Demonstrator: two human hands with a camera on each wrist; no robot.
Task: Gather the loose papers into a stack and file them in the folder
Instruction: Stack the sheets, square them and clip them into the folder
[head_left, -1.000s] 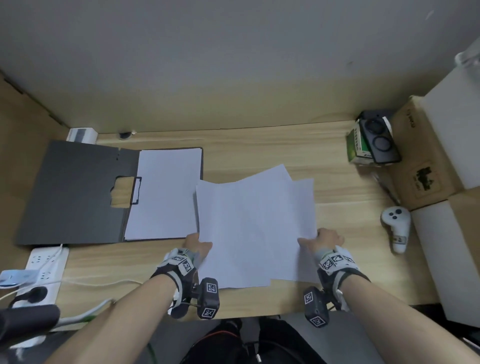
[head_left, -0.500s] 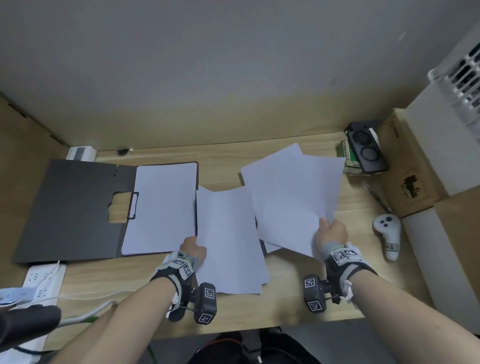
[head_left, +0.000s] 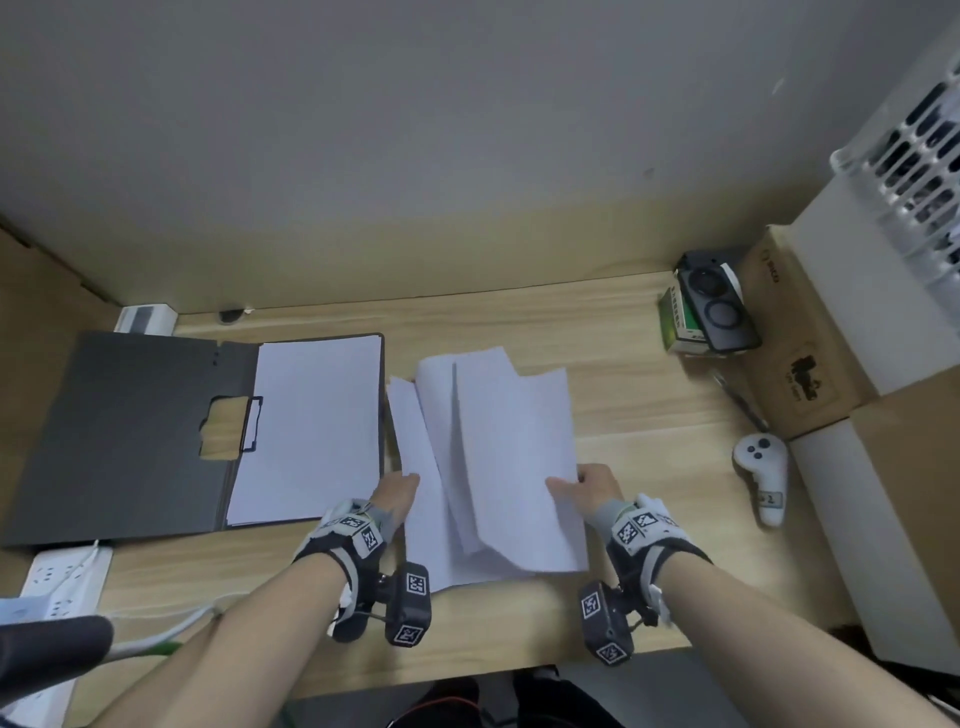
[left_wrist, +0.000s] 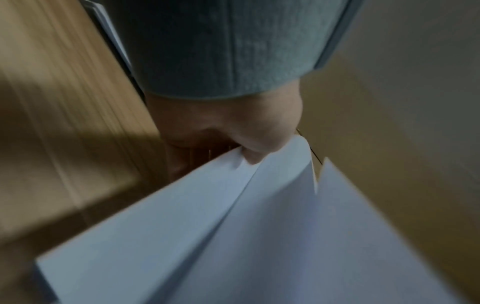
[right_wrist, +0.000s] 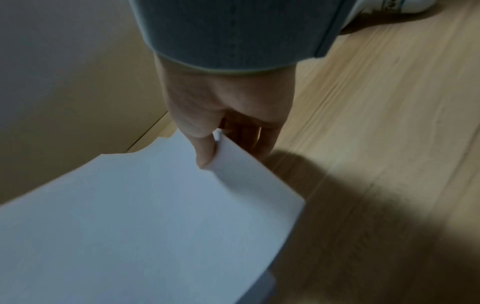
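Several loose white papers (head_left: 498, 457) sit bunched in the middle of the wooden desk (head_left: 634, 415), uneven and partly lifted. My left hand (head_left: 400, 491) pinches their left edge, with the thumb on top of the sheets (left_wrist: 233, 216). My right hand (head_left: 587, 483) pinches the right edge of the top sheets (right_wrist: 145, 216), with the thumb above and the fingers below. An open dark grey folder (head_left: 124, 431) lies at the left with a white sheet (head_left: 311, 421) on its right half, close beside the papers.
A white controller (head_left: 761, 467), a pen (head_left: 740, 400) and cardboard boxes (head_left: 810, 353) stand at the right. A black device on a green box (head_left: 711, 306) sits at the back right. A power strip (head_left: 57, 577) with cables lies at the near left.
My right hand has swung its sheets from the right back over the sheets my left hand holds, so the two groups overlap again. The left hand has stayed at the left edge.
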